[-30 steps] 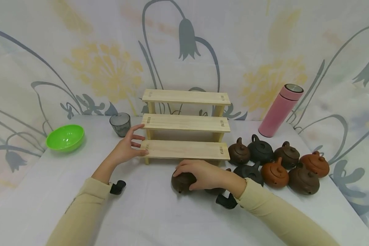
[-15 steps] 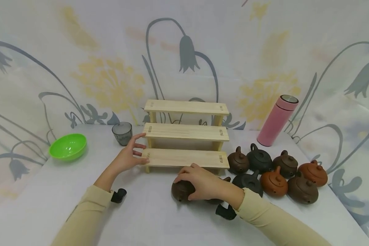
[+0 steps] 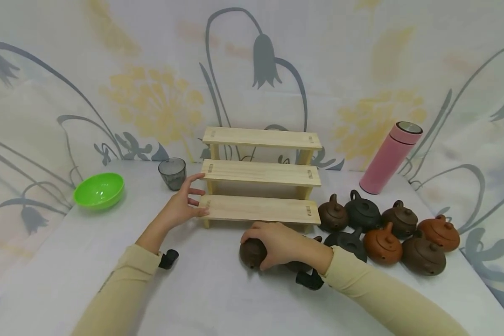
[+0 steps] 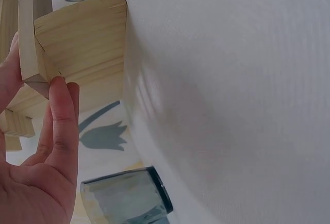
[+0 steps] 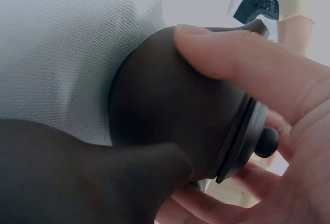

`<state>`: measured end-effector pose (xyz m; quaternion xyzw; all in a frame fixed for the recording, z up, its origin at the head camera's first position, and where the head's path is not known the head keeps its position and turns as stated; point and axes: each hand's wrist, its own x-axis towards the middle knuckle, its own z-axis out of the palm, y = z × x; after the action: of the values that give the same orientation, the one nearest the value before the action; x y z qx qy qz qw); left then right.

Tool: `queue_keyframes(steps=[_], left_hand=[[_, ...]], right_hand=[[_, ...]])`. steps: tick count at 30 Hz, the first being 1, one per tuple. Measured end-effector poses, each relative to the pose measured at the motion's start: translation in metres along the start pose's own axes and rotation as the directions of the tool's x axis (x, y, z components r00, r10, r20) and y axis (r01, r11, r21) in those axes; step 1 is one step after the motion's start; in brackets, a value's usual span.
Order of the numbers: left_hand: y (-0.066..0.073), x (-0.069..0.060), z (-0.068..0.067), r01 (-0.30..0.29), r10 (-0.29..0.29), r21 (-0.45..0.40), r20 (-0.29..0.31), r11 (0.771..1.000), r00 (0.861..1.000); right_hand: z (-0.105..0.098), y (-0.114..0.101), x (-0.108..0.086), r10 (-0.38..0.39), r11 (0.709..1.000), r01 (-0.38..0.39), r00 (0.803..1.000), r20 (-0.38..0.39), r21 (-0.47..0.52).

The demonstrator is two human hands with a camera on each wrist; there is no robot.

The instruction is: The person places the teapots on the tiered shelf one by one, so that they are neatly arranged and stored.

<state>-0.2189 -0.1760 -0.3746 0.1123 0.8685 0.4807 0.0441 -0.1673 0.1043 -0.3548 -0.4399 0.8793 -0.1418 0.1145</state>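
Note:
A three-tier wooden stand [image 3: 260,208] is at the middle of the table. The left hand [image 3: 178,210] pinches the left end of its lowest board; in the left wrist view the thumb and fingers [image 4: 63,126] lie on either side of the board's end [image 4: 32,53]. In front of the stand, the right hand [image 3: 279,243] grips a dark brown teapot [image 3: 252,253] that sits on the table. The right wrist view shows the thumb on one side of that teapot [image 5: 175,95] and fingers around the other. A second dark teapot [image 3: 299,266] is partly hidden under the right hand.
Several brown, black and orange teapots [image 3: 384,246] stand close together right of the stand. Behind them is a pink flask [image 3: 388,161]. A grey glass [image 3: 173,174] stands left of the stand, and a green bowl [image 3: 99,191] is farther left. A patterned cloth hangs behind.
The head view has shifted a little. Both hands keep their places, the left on the stand and the right on the teapot.

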Motion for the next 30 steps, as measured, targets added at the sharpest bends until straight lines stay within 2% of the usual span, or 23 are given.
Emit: queue_keyframes(steps=[7,13,20,27,30], left_hand=[[0.005,0.001,0.001,0.008,-0.008,0.002,-0.004,1.0,1.0],[0.005,0.0,0.001,0.031,-0.031,-0.004,-0.003,1.0,1.0],[0.005,0.001,0.001,0.022,-0.022,0.005,-0.008,1.0,1.0],[0.004,-0.001,0.001,0.02,-0.02,0.01,-0.013,1.0,1.0],[0.004,0.0,0.002,0.019,-0.019,0.009,-0.011,1.0,1.0]], right_hand=[[-0.021,-0.005,0.003,-0.082,0.995,0.085,0.995,-0.048,0.058],[-0.05,-0.005,0.012,-0.086,0.991,0.098,0.988,-0.132,0.091],[-0.086,0.006,0.029,-0.123,0.984,0.151,0.961,-0.248,0.097],[-0.115,0.019,0.051,-0.048,0.969,0.121,0.948,-0.313,0.216],[-0.127,0.027,0.061,-0.042,0.968,0.125,0.935,-0.351,0.218]])
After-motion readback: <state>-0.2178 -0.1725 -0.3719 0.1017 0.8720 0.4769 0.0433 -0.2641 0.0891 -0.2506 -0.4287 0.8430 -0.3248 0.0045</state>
